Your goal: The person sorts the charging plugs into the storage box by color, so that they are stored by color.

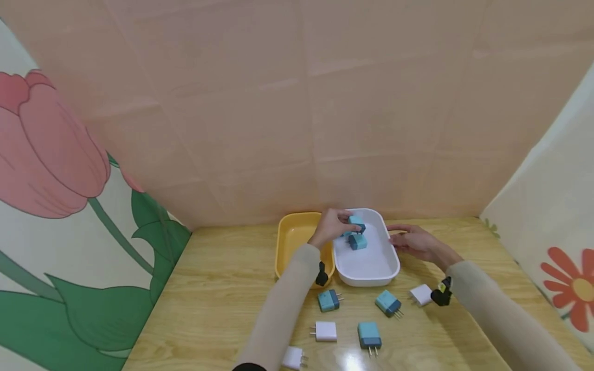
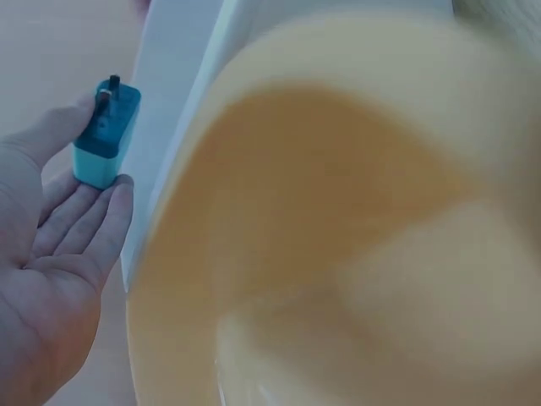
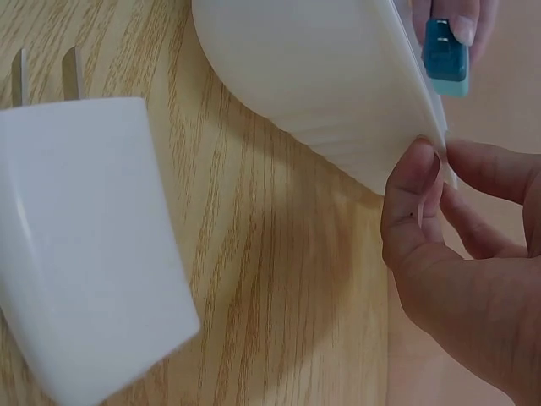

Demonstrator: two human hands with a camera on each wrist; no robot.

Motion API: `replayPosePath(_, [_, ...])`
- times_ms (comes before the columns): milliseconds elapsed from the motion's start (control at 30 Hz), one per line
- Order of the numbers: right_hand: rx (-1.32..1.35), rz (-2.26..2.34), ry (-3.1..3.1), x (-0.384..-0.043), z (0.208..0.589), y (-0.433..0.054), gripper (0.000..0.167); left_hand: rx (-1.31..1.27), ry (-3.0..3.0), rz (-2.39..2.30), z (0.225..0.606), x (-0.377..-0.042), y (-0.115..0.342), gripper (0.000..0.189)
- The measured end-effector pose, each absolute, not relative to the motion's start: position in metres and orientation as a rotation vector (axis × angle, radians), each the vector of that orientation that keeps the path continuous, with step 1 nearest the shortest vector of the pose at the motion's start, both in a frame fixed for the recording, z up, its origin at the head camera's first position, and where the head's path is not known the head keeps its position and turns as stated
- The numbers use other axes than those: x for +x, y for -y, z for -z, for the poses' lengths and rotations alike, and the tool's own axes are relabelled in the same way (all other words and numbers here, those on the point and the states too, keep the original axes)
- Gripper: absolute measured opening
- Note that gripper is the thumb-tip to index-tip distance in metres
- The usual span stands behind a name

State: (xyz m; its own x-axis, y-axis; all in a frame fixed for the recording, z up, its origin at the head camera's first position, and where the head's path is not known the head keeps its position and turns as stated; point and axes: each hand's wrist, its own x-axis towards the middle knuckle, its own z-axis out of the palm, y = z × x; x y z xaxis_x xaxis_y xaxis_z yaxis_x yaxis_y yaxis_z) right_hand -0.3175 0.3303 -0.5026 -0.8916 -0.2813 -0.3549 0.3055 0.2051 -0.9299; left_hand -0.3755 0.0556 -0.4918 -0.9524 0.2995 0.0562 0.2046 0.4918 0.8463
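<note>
Between thumb and fingers, my left hand (image 1: 330,225) pinches a blue two-pronged charger plug (image 2: 103,131) over the white tray (image 1: 371,265). The plug's prongs show in the left wrist view. Inside the tray lies another blue charger plug (image 1: 358,241), and one more is partly hidden behind the left hand. My right hand (image 3: 473,237) pinches the rim of the white tray at its right side, thumb and fingers on either side of the edge. Left of the white tray stands a yellow tray (image 1: 280,247), partly covered by the left forearm.
On the wooden table in front lie blue charger plugs (image 1: 329,300) and white charger plugs (image 1: 326,331), several in all. One white plug (image 3: 93,245) sits close to the right wrist. A pinkish-brown covering (image 1: 315,103) rises behind the trays.
</note>
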Motion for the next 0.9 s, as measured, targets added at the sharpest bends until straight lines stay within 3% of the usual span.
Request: replayPosePath(900, [0.028,1.733,-2.057,-0.313,0.501,-0.327,0.064,0.370,-2.675,-1.300,0.486,-0.376,-0.072,0.047])
